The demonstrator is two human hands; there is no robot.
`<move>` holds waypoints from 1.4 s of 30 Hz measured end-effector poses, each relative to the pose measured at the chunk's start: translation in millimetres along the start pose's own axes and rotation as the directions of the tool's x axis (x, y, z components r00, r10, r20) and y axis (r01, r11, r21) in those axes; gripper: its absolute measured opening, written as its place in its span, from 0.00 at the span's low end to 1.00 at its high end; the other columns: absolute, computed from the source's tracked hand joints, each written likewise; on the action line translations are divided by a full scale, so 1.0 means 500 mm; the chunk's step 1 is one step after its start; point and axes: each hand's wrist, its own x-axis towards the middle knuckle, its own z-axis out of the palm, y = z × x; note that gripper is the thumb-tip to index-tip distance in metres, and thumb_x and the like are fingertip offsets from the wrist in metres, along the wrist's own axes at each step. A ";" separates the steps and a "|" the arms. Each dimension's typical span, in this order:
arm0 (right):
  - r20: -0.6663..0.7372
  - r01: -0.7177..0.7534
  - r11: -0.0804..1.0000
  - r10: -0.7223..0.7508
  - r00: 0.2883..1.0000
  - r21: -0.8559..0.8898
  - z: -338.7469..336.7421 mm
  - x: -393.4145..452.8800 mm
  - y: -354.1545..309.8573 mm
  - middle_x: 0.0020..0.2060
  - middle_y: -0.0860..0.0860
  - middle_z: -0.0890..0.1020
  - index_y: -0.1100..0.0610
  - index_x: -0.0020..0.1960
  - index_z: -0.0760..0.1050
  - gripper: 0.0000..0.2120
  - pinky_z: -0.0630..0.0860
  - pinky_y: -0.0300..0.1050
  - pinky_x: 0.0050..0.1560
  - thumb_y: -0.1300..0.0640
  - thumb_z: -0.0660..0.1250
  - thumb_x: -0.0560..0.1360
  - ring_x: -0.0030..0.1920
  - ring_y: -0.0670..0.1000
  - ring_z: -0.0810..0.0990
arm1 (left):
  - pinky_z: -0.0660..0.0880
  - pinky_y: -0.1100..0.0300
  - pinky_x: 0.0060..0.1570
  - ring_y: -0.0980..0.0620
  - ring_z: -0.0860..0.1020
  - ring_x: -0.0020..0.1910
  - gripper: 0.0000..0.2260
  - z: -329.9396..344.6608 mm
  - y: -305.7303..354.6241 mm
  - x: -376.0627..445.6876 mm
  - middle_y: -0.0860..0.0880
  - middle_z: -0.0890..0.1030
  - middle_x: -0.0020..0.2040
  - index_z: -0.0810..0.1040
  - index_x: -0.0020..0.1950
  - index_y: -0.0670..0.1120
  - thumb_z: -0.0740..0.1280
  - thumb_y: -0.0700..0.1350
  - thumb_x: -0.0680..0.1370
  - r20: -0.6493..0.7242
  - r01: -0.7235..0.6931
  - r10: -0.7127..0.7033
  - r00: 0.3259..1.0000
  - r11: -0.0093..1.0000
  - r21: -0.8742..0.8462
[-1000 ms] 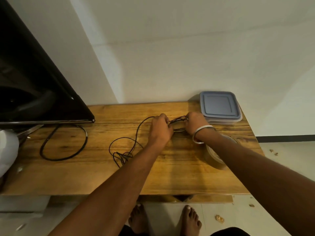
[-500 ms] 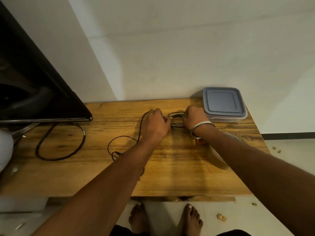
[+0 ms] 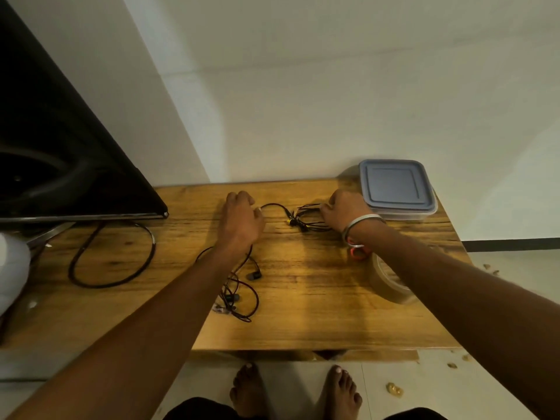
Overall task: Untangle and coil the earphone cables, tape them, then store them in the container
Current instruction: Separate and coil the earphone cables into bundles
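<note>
Black earphone cables [image 3: 304,219] lie on the wooden table [image 3: 303,298]. My right hand [image 3: 345,212] pinches a small coiled bundle of them near the container. My left hand [image 3: 241,221] grips a stretch of the same cable; a loop runs between the two hands. Under my left forearm the cable trails down into a tangle with earbuds [image 3: 239,294]. A clear container with a grey-blue lid [image 3: 395,186], closed, stands at the back right. A roll of brown tape [image 3: 389,283] lies under my right forearm, partly hidden.
A black TV screen [image 3: 60,153] stands at the left with its thick black power cord [image 3: 112,253] looped on the table. A white object [image 3: 12,268] sits at the far left edge. My bare feet [image 3: 294,392] are below the table's front edge.
My hands have moved apart, the left going left, drawing out a loop of cable between them. The tangle of earbuds now shows below my left forearm.
</note>
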 end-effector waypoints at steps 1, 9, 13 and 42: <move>-0.010 0.001 1.000 0.000 1.000 0.009 -0.001 0.000 -0.003 0.50 0.60 0.80 0.64 0.55 0.76 0.17 0.77 0.47 0.45 0.51 0.61 0.77 0.46 0.58 0.79 | 0.71 0.55 0.55 0.44 0.75 0.56 0.13 -0.001 -0.007 -0.003 0.42 0.72 0.58 0.75 0.58 0.40 0.66 0.46 0.77 0.027 0.018 -0.018 0.999 1.000 0.008; -0.168 0.115 0.989 -0.098 0.981 0.093 -0.010 -0.013 -0.015 0.59 0.60 0.74 0.65 0.59 0.75 0.13 0.70 0.46 0.61 0.62 0.59 0.77 0.58 0.57 0.74 | 0.67 0.59 0.52 0.44 0.72 0.57 0.12 0.008 -0.020 -0.009 0.40 0.76 0.56 0.78 0.54 0.37 0.64 0.45 0.79 0.095 0.087 -0.100 0.990 0.987 0.135; -0.192 0.161 0.978 -0.134 0.972 0.132 -0.010 -0.032 -0.027 0.60 0.57 0.72 0.62 0.59 0.75 0.13 0.70 0.43 0.59 0.63 0.59 0.77 0.57 0.56 0.75 | 0.67 0.60 0.47 0.43 0.76 0.51 0.12 -0.006 -0.044 -0.009 0.39 0.76 0.46 0.79 0.47 0.36 0.60 0.43 0.78 0.124 0.138 -0.161 0.979 0.975 0.172; -0.225 0.543 0.839 -0.533 0.816 -0.016 -0.079 -0.257 -0.167 0.48 0.53 0.83 0.56 0.53 0.79 0.10 0.76 0.49 0.47 0.55 0.60 0.79 0.48 0.56 0.80 | 0.72 0.66 0.39 0.63 0.76 0.37 0.05 -0.283 0.015 -0.184 0.58 0.79 0.41 0.81 0.52 0.49 0.66 0.44 0.79 0.163 -0.341 0.397 0.903 0.895 -0.286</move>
